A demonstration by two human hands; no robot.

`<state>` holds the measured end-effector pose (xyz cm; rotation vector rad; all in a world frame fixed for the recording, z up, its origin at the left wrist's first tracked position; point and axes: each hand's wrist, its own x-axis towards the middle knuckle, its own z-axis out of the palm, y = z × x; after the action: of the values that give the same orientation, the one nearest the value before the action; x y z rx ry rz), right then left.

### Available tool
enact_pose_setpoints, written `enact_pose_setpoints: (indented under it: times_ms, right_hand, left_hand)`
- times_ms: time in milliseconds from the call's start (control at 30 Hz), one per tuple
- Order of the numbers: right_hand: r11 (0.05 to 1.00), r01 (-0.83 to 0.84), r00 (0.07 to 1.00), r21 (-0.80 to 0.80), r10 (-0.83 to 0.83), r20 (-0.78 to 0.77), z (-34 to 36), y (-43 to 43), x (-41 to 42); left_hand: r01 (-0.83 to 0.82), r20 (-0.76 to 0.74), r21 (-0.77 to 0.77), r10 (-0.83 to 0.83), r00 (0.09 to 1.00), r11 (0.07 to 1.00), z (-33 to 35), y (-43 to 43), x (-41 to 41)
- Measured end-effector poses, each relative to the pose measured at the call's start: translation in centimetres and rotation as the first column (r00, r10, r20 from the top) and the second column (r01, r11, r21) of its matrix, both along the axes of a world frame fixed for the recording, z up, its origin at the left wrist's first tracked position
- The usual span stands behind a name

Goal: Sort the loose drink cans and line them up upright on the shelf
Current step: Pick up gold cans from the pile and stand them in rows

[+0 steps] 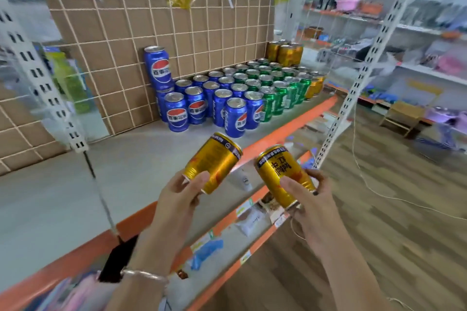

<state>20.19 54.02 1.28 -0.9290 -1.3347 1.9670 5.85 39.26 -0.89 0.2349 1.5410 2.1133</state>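
My left hand [180, 197] grips a gold drink can [213, 161], tilted with its top toward the shelf. My right hand [309, 199] holds a second gold can [283, 171], also tilted, just right of the first. Both cans hover over the front edge of the grey shelf [75, 184]. Farther back on the shelf stand upright blue cans [177, 115] in rows, with one blue can [158, 67] stacked on top at the back. To their right stand green cans [275, 88], then gold cans [284, 54] at the far end.
A cardboard back panel with a white wire grid [151, 45] closes the shelf's rear. An orange strip [285, 131] edges the shelf front. White slotted uprights [353, 83] stand at the right. Lower shelves [227, 237] hold small packets. Wooden floor lies to the right.
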Motion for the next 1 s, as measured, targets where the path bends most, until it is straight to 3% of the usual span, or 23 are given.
enact_pose_setpoints:
  times_ms: [200,467,567,767,900,1000]
  right_hand:
    - [0.998,-0.039,0.998,-0.040,0.036,-0.060,1.3,5.3,4.2]
    - [0.996,0.025,0.987,-0.082,-0.038,-0.156,1.9,11.0,4.6]
    - [0.989,0.044,0.984,-0.144,-0.068,-0.163,2.0,13.4,3.1]
    - [0.920,0.116,0.975,-0.374,-0.178,-0.134,2.0,19.7,-1.6]
    - [0.916,0.114,0.985,-0.385,-0.155,-0.076,2.6,24.7,-5.1]
    - [0.950,0.031,0.994,-0.309,-0.062,-0.090,3.4,28.1,-8.0]
  left_hand:
    - [-0.001,0.086,0.168,-0.013,0.996,0.986,0.7,5.8,2.1]
    - [0.106,0.068,0.223,-0.124,0.990,0.969,2.1,11.5,2.3]
    - [0.072,0.107,0.249,-0.101,0.989,0.966,2.7,14.2,1.2]
    - [0.020,0.165,0.152,-0.046,0.985,0.988,3.2,20.7,-3.1]
    - [0.100,0.062,0.063,-0.104,0.993,0.993,4.0,25.6,-6.4]
    - [0.124,-0.100,-0.051,-0.129,0.987,0.991,5.1,28.5,-9.2]
